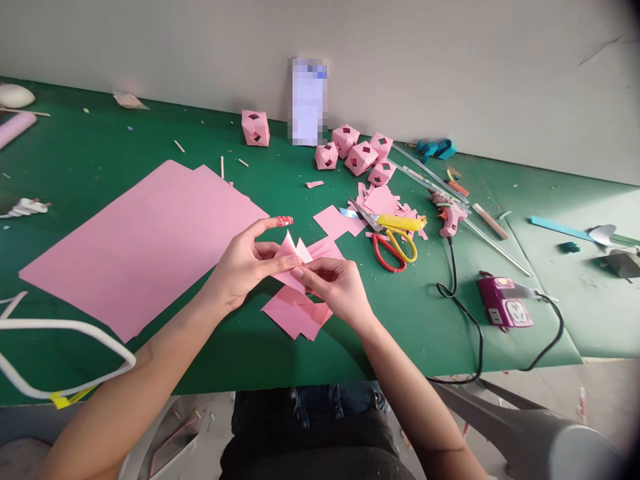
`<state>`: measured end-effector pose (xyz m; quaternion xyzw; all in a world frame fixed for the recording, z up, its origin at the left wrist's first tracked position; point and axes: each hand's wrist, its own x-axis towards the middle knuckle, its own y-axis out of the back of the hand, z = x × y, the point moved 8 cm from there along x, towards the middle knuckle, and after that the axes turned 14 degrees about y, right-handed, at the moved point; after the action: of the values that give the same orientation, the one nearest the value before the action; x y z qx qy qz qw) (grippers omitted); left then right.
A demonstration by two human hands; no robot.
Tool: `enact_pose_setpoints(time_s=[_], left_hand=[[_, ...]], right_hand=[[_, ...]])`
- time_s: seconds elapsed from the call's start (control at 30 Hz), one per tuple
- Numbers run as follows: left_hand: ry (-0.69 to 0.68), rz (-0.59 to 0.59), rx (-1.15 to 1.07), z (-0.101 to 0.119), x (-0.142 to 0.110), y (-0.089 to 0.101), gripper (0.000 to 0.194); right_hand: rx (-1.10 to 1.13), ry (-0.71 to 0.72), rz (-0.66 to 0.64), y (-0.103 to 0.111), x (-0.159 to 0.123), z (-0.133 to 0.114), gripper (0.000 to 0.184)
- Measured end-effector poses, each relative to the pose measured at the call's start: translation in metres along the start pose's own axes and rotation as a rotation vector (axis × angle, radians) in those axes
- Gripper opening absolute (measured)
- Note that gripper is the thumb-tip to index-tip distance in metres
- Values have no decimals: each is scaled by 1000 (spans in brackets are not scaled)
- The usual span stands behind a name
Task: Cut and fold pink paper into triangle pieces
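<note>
Pink folded paper (287,248) is pinched by the left hand (245,263) and right hand (340,287); uneven finger pressure could skew its creases.

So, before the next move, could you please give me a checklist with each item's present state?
1. Folded pink paper gripped by the fingers of left hand and right hand: ok.
2. Scissors clear of both hands: ok, lying beyond the right one.
3. Yellow cutter's blade retracted: not ok, it appears to stick out.
4. Glue gun cool: cannot tell.
5. Large pink sheets lying flat: ok.
6. Faceted pink shapes out of the hands' way: ok, farther back.
</note>
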<state>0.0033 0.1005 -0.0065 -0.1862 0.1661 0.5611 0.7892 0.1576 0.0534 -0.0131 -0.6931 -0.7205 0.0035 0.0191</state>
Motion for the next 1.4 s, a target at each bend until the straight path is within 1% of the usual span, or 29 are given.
enact_pose_setpoints(time_s=[0.1, 0.23, 0.4, 0.6, 0.77, 0.97, 1.07, 1.2, 1.4], left_hand=[[-59, 103, -55, 6, -3, 7, 75], [-102, 203, -74, 8, -6, 11, 73], [-118, 251, -54, 9, -9, 11, 70], [-141, 274, -25, 13, -9, 15, 72], [-123, 242, -93, 12, -8, 17, 73], [-152, 231, -139, 12, -7, 17, 66], [-138, 204, -139, 10, -7, 12, 66], [-141, 184, -92, 8, -8, 4, 68], [-107, 139, -129, 5, -6, 5, 69]], right_hand=[[32, -24, -26, -4, 0, 2, 41], [97, -54, -58, -8, 0, 6, 45], [151, -102, -79, -11, -2, 10, 49], [87, -56, -113, -10, -7, 8, 37], [147, -57, -126, -13, -6, 7, 41], [229, -113, -101, -8, -4, 7, 47], [191, -92, -80, -4, -3, 5, 48], [141, -86, -105, -7, -3, 7, 42], [167, -73, -99, -9, -2, 6, 43]])
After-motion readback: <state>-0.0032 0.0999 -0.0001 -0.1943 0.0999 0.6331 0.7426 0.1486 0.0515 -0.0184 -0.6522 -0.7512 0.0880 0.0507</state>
